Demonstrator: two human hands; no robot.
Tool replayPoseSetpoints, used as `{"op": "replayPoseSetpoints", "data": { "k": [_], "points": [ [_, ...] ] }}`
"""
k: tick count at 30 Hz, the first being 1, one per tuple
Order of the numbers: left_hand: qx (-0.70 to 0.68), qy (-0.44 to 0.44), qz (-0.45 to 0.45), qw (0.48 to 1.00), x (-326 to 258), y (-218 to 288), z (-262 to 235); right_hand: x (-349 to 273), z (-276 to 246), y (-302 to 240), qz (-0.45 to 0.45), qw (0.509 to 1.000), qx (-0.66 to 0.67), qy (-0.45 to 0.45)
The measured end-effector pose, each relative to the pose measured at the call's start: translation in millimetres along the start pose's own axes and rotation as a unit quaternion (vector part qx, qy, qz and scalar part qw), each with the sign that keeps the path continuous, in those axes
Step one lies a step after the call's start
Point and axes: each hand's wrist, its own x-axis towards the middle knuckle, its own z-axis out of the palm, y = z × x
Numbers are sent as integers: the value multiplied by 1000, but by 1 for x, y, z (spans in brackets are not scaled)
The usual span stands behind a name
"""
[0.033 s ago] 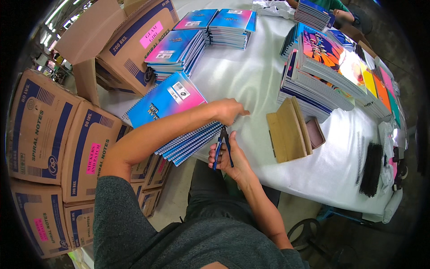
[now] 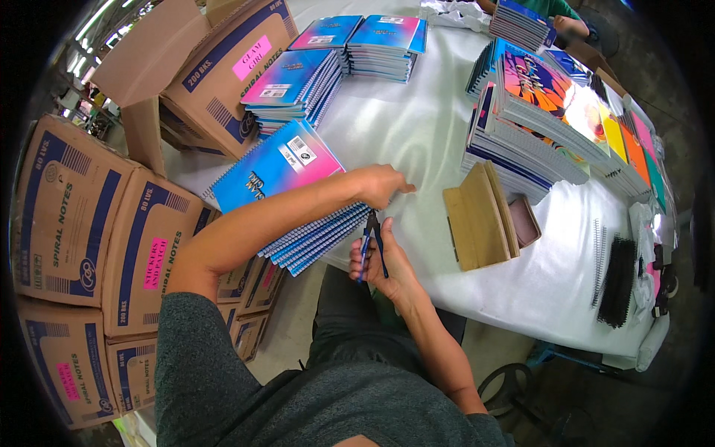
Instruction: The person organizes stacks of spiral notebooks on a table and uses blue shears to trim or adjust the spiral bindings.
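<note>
A fanned stack of blue-and-pink spiral notebooks [image 2: 261,167] lies at the near left of the table, the top one bearing a white label. Across it reaches my left arm. My left hand [image 2: 380,185] is closed at the stack's right end, one finger partly out; what its hidden fingers grip, I cannot make out. Just below, my right hand [image 2: 396,267] holds dark pliers [image 2: 380,242] with blue on the handles. Their jaws point up to the ends of the notebooks' spirals, close under my left hand.
More such notebooks [image 2: 383,37] are stacked behind. Brown cartons [image 2: 71,208] pile up on the left, near an open carton [image 2: 223,82]. Rightward are a folded cardboard piece [image 2: 477,220], tall stacks of colourful notebooks [image 2: 536,86] and black spiral coils [image 2: 617,283]. Another person [image 2: 573,26] is at the far right.
</note>
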Motion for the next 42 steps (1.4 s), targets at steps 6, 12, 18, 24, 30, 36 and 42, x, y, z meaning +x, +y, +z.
{"op": "replayPoseSetpoints", "data": {
  "k": [6,12,18,24,30,36,42],
  "points": [
    [17,22,-37,999,0,5,-2,6,0,-6,6,1000,15,16],
    [34,44,2,998,-4,6,5,-1,-2,-4,27,999,-15,34],
    [28,64,19,997,-4,3,6,1,-1,-7,39,998,19,53],
    [51,66,24,996,-10,20,13,11,-28,-8,77,994,80,-21],
    [59,70,25,996,-21,20,11,-8,-1,-6,66,996,35,57],
    [64,99,40,992,-19,13,17,1,-2,-11,73,995,46,59],
    [94,110,56,988,-17,20,19,10,-24,-12,104,989,102,10]
  ]
}}
